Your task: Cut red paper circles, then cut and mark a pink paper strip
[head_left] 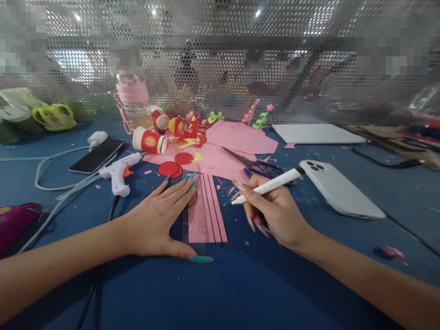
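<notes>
My left hand (161,217) lies flat, fingers spread, pressing a clear ruler (187,231) onto a pink paper strip (208,213) marked with dark lengthwise lines. My right hand (277,211) grips a white pen (271,185), its tip just right of the strip's top edge. Both rest on the blue table (220,293).
Scissors (256,166) lie on pink sheets (240,137) behind the strip. Red paper circles (170,169), red paper cups (149,140), a white glue gun (118,173), a black phone (98,155), a white phone (338,188), a pink-lidded bottle (134,103) and a perforated screen (220,55) surround them.
</notes>
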{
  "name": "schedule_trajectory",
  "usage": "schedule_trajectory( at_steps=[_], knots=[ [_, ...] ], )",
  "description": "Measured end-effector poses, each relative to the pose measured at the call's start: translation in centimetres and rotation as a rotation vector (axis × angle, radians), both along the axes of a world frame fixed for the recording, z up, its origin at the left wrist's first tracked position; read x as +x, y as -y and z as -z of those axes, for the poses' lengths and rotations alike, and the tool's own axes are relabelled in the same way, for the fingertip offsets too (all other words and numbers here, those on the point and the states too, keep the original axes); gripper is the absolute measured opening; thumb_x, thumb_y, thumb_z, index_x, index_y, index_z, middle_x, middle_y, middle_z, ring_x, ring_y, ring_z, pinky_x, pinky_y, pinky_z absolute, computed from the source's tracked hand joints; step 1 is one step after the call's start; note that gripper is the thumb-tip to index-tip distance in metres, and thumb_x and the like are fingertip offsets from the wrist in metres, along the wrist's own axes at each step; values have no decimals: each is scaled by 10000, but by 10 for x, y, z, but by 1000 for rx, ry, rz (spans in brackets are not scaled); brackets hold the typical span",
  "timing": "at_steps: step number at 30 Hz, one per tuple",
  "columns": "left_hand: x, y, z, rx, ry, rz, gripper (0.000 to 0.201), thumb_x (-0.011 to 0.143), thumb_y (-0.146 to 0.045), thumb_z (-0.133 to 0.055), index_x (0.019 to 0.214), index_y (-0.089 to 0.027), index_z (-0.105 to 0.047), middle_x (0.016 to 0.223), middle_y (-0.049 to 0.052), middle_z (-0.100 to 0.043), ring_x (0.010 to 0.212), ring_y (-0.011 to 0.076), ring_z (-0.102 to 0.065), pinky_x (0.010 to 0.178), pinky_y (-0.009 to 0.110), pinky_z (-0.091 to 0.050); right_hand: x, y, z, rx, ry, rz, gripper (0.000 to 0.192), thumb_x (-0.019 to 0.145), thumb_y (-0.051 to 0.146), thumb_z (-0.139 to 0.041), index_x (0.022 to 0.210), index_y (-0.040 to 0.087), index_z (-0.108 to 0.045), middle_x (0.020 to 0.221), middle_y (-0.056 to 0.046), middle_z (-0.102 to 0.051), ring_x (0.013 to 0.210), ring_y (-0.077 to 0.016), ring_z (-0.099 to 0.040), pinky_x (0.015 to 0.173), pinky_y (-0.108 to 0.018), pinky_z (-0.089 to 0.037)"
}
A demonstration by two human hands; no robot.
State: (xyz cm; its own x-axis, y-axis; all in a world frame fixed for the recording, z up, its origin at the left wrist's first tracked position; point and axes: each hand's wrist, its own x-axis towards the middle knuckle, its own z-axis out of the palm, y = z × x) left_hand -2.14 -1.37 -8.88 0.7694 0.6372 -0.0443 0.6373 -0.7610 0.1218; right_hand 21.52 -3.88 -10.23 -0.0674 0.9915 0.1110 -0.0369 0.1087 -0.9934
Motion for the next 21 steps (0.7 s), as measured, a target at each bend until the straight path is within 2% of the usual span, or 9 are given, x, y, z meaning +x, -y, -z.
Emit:
schedule_trajectory(
  at_steps=[6,17,21],
  knots=[
    [4,2,-4,2,-41,-14,1150,650,-866,-344,1431,-24,-277,1496,233,-217,1403,343,-190,1130,531,-125,0,0,0,-37,-5,-21,388,732,494,-672,606,226,-420,362,94,-473,222,-40,-349,197,-141,-205],
    [5,6,-3,72,-29,-22,1088,661,-852,-362,1419,-72,-339,1486,204,-291,1370,359,-283,1119,532,-189,2,-2,3,-45,-3,7,393,723,492,-679,600,219,-424,348,93,-467,220,-38,-342,210,-142,-199],
    [6,7,-4,88,-46,-34,1100,659,-847,-383,1408,-42,-351,1475,220,-301,1366,370,-287,1112,544,-200,2,-2,3,-49,-14,-7,402,716,504,-684,604,219,-423,349,96,-473,217,-34,-339,203,-139,-197]
  ],
)
